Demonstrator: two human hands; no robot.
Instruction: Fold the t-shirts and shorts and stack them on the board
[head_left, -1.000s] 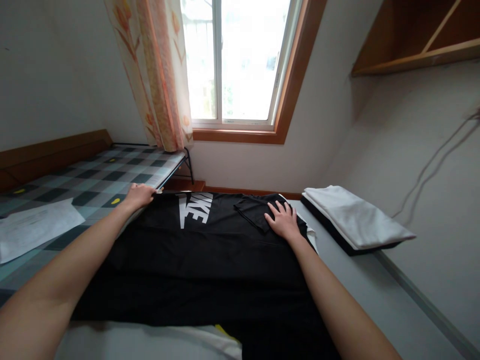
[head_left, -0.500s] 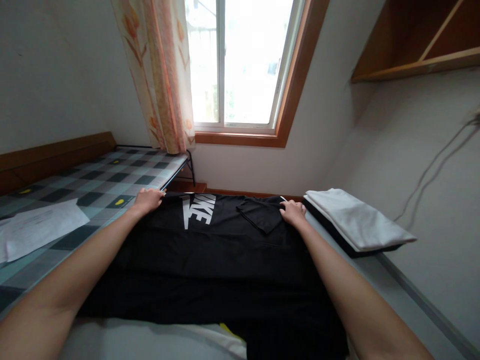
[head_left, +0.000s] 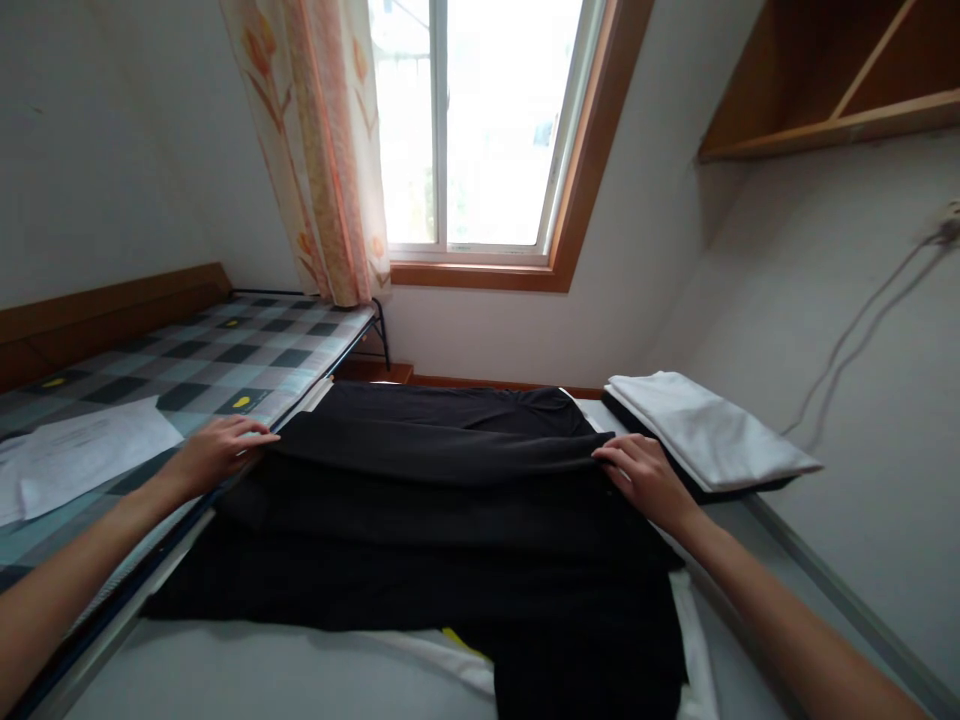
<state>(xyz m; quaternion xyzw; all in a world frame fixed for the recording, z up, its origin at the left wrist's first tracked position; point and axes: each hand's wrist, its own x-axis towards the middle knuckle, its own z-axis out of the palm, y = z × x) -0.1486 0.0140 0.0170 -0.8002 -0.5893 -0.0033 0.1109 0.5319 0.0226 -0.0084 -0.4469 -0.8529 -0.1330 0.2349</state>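
A black garment (head_left: 435, 510) lies spread over a pale surface, with its far part folded toward me. My left hand (head_left: 225, 448) pinches the left end of the fold between thumb and fingers. At the fold's right end, my right hand (head_left: 637, 475) grips the cloth the same way. The fold runs between both hands, slightly raised, and no print shows on it. Under the near edge of the black cloth, a white cloth with a yellow strip (head_left: 466, 643) peeks out.
Folded white cloth (head_left: 705, 430) rests on black cloth at the right. A checked mattress (head_left: 300, 335) with papers (head_left: 94, 455) lies left. Beyond are a curtain (head_left: 330, 150) and a window; a wooden shelf (head_left: 832, 125) hangs upper right.
Both hands have come nearer with the far edge of the black garment, folding it over. The white lettering and the sleeve are now covered.
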